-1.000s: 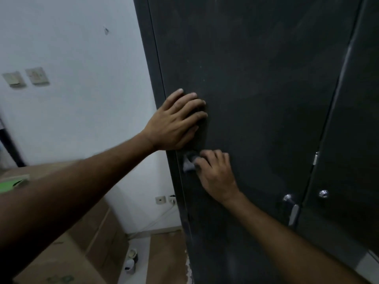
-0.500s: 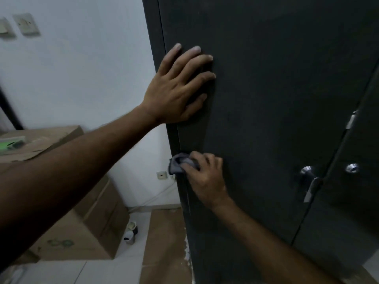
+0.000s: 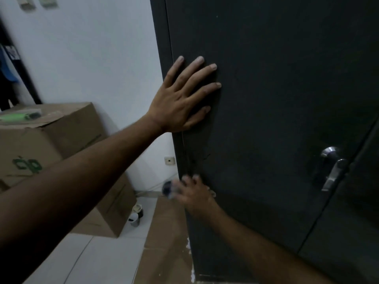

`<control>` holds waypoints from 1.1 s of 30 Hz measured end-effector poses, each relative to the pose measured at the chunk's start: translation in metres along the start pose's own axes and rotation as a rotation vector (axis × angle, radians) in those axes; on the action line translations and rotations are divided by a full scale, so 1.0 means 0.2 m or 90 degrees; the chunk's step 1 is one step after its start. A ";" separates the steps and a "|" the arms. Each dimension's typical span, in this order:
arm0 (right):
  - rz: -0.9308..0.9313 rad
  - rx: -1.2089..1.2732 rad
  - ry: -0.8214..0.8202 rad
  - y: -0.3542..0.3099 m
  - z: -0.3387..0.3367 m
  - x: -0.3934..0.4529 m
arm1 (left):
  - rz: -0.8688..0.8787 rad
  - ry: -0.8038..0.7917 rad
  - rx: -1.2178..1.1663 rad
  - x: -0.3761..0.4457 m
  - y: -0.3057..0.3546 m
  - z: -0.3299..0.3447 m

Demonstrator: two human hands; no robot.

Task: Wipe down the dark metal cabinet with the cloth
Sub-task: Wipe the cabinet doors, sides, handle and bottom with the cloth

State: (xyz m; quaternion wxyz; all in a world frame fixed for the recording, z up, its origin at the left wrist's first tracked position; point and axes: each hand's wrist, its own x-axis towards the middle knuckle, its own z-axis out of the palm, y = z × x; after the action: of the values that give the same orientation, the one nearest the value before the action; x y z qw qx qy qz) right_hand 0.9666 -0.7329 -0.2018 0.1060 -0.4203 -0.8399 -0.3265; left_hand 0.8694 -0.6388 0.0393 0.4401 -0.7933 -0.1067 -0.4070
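Cabinet (image 3: 276,99): dark metal door face fills the view ahead of me, silver handle (image 3: 333,167) toward its right. My left hand (image 3: 180,103) lies flat on the door near its left edge, fingers spread and straight. My right hand (image 3: 194,193), blurred, is lower at that same edge and appears to grip the cloth (image 3: 169,188), bunched just off the edge

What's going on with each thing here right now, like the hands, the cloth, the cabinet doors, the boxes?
Left hand: flat on the cabinet door, fingers spread straight.
Right hand: blurred, gripping the cloth at the cabinet's left edge.
Cloth: bunched, blurred, partly hidden.
Dark metal cabinet: both doors closed.
Door handle: lever pointing down.
Cardboard boxes: stacked; top one's flaps closed.
Wall socket: nothing plugged in that I can see.
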 end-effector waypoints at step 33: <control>-0.155 -0.268 0.163 1.53 -1.78 0.93 | -0.694 0.195 -0.797 1.29 -0.99 -0.62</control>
State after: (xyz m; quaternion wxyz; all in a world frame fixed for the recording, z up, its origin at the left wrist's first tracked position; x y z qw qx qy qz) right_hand 1.0546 -0.7085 0.2945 0.0817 -0.2847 -0.7776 -0.5546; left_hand 0.8629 -0.6687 0.3863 -0.3290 -0.6644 -0.1686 -0.6496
